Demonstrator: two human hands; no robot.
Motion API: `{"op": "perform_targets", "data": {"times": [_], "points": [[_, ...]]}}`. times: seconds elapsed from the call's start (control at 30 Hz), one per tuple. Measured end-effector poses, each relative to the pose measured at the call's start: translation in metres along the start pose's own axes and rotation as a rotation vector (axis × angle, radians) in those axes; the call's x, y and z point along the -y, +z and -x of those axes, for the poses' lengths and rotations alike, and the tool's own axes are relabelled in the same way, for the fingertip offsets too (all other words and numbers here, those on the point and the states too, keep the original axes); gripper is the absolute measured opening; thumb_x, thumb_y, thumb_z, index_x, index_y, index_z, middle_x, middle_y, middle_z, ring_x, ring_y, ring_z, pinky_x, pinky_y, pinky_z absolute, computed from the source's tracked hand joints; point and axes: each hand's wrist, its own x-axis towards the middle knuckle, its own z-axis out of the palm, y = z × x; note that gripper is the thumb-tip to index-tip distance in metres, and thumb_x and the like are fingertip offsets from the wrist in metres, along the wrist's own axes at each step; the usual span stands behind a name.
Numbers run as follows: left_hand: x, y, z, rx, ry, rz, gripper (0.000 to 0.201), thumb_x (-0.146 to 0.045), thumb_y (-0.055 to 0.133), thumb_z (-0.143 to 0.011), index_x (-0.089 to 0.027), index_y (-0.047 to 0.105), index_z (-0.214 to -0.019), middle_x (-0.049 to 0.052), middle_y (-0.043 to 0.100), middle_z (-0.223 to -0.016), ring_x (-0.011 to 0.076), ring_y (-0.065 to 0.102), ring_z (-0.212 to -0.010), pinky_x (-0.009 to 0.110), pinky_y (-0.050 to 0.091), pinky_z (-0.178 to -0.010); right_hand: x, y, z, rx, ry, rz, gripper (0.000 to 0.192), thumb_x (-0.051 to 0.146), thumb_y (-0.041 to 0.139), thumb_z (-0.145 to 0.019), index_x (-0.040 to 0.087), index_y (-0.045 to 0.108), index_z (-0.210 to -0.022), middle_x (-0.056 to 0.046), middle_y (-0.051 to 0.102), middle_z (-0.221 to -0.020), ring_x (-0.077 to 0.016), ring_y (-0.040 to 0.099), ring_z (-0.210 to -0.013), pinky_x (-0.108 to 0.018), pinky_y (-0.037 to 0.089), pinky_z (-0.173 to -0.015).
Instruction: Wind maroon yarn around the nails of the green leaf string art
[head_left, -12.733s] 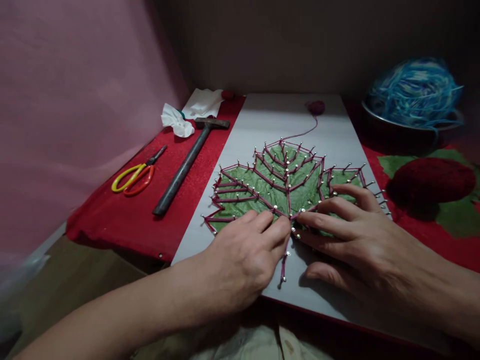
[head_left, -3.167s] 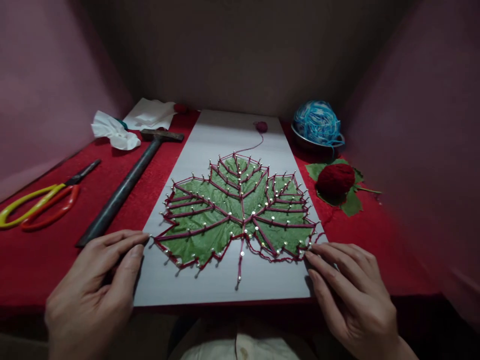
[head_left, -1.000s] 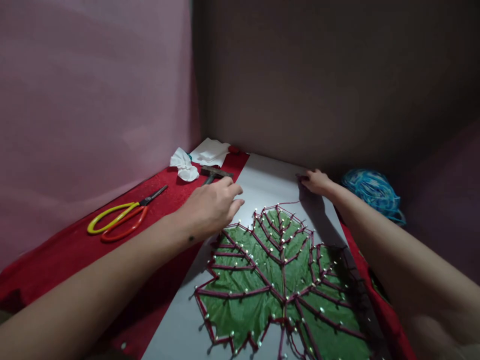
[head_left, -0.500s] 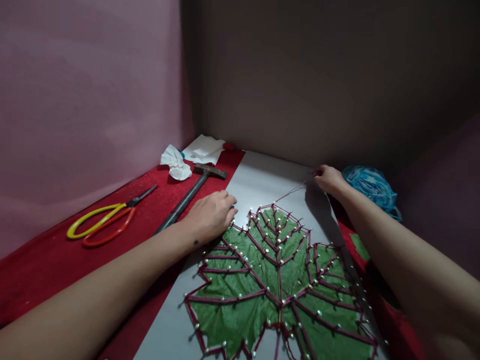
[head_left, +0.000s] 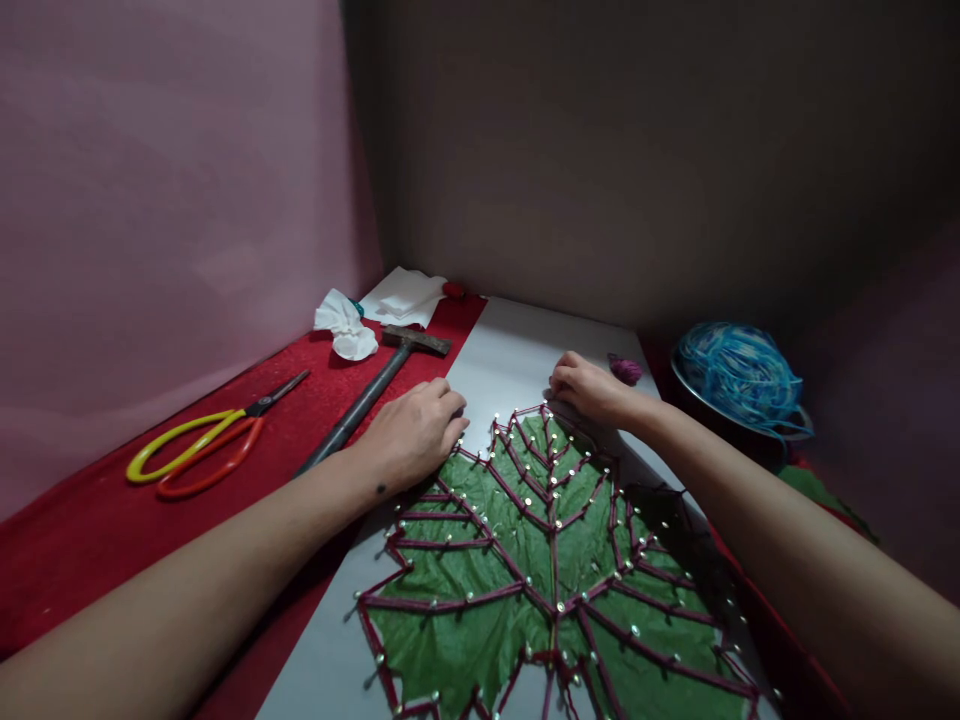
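Observation:
A large green leaf (head_left: 465,575) lies on a white board (head_left: 517,340), ringed and crossed by nails strung with maroon thread (head_left: 450,602). My left hand (head_left: 418,430) rests at the leaf's upper left edge, fingers loosely bent and the thumb apart, gripping nothing visible. Close above the leaf's top nail, my right hand (head_left: 589,388) has its fingers pinched together around the maroon thread, though the strand itself is mostly hidden by the fingers. Just behind that hand, a small ball of purple-maroon thread (head_left: 625,370) sits on the board.
On the red cloth (head_left: 82,560) to the left lie yellow-and-orange-handled scissors (head_left: 217,440), a hammer (head_left: 375,385) and crumpled white tissue (head_left: 346,328). Folded white paper (head_left: 405,297) is behind them. To the right, a metal bowl (head_left: 694,400) holds blue yarn (head_left: 739,370). Walls stand close behind and left.
My right hand has come left and nearer, from the board's far right edge to the leaf's top nail. The small thread ball now shows. My left hand stays at the leaf's edge.

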Motion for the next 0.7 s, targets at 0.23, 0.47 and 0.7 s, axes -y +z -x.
{"op": "perform_targets", "data": {"times": [0.23, 0.47, 0.7], "points": [[-0.001, 0.001, -0.001, 0.006, -0.004, 0.006, 0.020, -0.027, 0.047, -0.091, -0.016, 0.063, -0.099, 0.006, 0.057, -0.099, 0.0216, 0.057, -0.094, 0.035, 0.047, -0.083, 0.003, -0.001, 0.004, -0.022, 0.084, -0.108, 0.010, 0.014, 0.046, -0.077, 0.020, 0.053, -0.080, -0.004, 0.057, -0.073, -0.0155, 0.047, -0.064, -0.028, 0.034, -0.061], [-0.001, 0.002, -0.001, 0.002, -0.002, 0.004, 0.021, -0.027, 0.047, -0.092, -0.016, 0.063, -0.098, 0.006, 0.057, -0.099, 0.0206, 0.057, -0.093, 0.034, 0.047, -0.083, 0.011, -0.008, 0.007, -0.002, 0.241, -0.434, 0.006, 0.017, 0.045, -0.078, 0.021, 0.049, -0.079, 0.001, 0.053, -0.059, -0.0116, 0.043, -0.049, -0.025, 0.031, -0.049], [0.001, 0.004, -0.001, 0.000, 0.010, 0.010, 0.021, -0.027, 0.046, -0.092, -0.016, 0.063, -0.099, 0.007, 0.056, -0.101, 0.0197, 0.057, -0.095, 0.034, 0.046, -0.087, 0.009, -0.013, 0.009, 0.013, 0.362, -0.760, 0.004, 0.019, 0.050, -0.076, 0.020, 0.051, -0.080, 0.000, 0.055, -0.062, -0.0096, 0.045, -0.048, -0.023, 0.032, -0.044]]}}
